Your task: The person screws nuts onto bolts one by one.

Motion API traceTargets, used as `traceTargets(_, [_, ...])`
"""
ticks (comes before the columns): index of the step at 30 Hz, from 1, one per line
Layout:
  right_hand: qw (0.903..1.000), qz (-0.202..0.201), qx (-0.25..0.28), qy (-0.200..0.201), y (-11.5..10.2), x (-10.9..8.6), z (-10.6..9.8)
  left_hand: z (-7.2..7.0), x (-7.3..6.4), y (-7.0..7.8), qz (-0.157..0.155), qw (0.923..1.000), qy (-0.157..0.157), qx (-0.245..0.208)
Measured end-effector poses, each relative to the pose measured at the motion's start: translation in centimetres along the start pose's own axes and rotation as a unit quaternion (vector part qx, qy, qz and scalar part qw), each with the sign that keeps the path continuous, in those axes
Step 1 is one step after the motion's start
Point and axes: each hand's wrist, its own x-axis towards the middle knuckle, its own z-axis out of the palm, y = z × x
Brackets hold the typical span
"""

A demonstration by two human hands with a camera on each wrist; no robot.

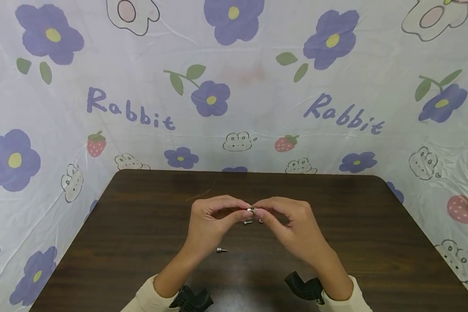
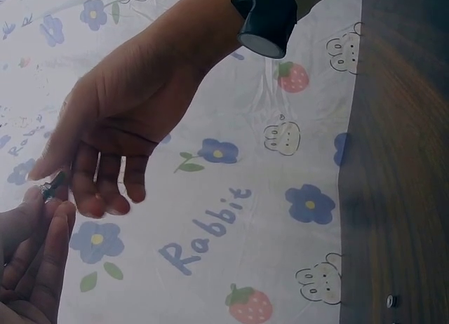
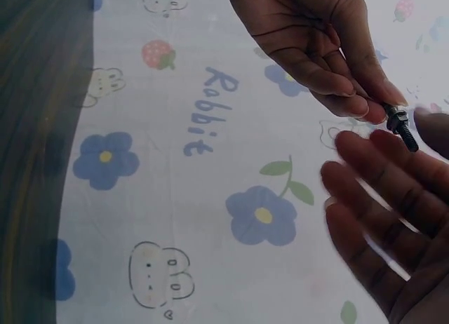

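Observation:
Over the middle of the table, my left hand [image 1: 209, 221] pinches a small metal bolt [image 1: 251, 209] by its head end, between thumb and forefinger. A nut [image 3: 398, 120] sits on the bolt near the head, and the dark threaded end sticks out past it in the right wrist view. My right hand [image 1: 296, 223] meets it from the other side, thumb and forefinger curved round the threaded end. Its other fingers [image 3: 365, 243] spread loosely below. A second bolt [image 1: 248, 222] lies on the table beneath the hands, beside a small metal piece [image 1: 261, 221] partly hidden by the right thumb.
Nearer to me on the dark wooden table [image 1: 140, 242] lies another bolt [image 1: 221, 250], left of the middle. A thin strand [image 1: 202, 193] shows near the far edge. A white flower-patterned cloth [image 1: 257, 108] hangs behind and at both sides.

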Motion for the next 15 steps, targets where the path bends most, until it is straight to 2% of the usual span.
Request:
traceTargets(7, [0.9978, -0.057, 0.013, 0.03, 0.01, 0.2, -0.03, -0.01, -0.12, -0.11, -0.004, 1.0, 0.003, 0.002])
traceTargets(15, [0.9988, -0.043, -0.017, 0.018, 0.05, 0.24, -0.21, 0.0, 0.0, -0.37, -0.001, 0.9999, 0.002, -0.01])
